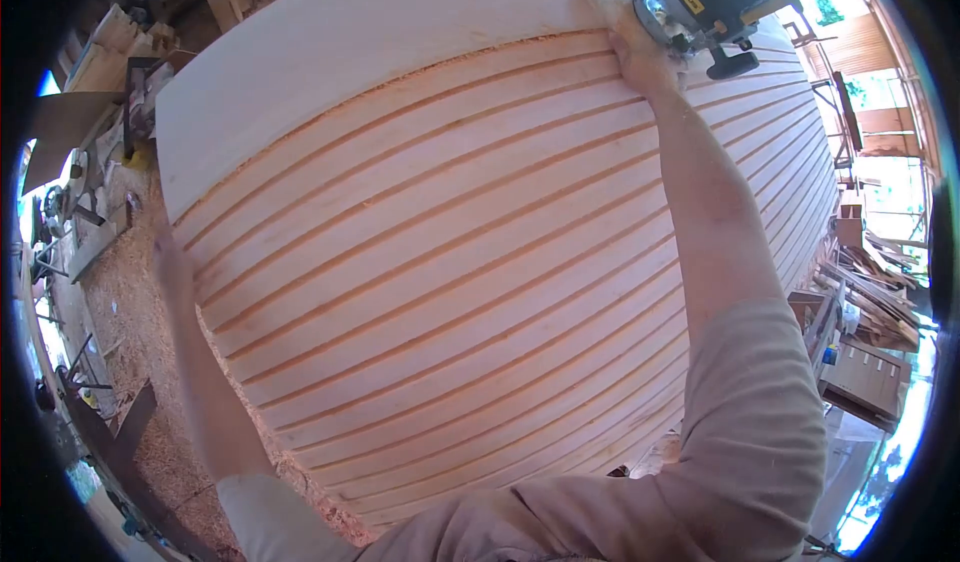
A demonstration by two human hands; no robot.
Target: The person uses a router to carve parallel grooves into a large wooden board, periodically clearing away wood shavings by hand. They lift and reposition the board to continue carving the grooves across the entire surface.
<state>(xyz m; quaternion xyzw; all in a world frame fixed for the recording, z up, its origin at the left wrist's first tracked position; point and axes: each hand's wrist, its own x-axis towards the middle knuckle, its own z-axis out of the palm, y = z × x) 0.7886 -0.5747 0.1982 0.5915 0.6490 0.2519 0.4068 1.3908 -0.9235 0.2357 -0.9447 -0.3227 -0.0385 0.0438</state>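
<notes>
A: I'm watching the right hand (640, 57) stretched far out, its fingers clenched around the near side of the router (700, 2). The machine sits at the top of the grooved panel (450, 262), right where the last groove ends and the smooth band begins.

B: Why so far out?

A: My read: the cuts run in parallel lines across the board, and the tool stands at the line farthest from the body, so the arm has to go nearly straight to reach it. The hand grips low on the base, which looks like a way to keep it flat on the wood.

B: And the left hand (170, 262)?

A: It lies on the panel's left edge, fingers resting against the rim. I can't tell whether they curl under it or just press; it looks like bracing.

B: Room to move?

A: Beyond the right fingers there is a wide uncut strip up to the far edge. Left of the left fingers the board drops off to sawdust (125, 302) and scattered offcuts (110, 52). Right of the router, stacked timber (870, 292) stands well apart.
</notes>
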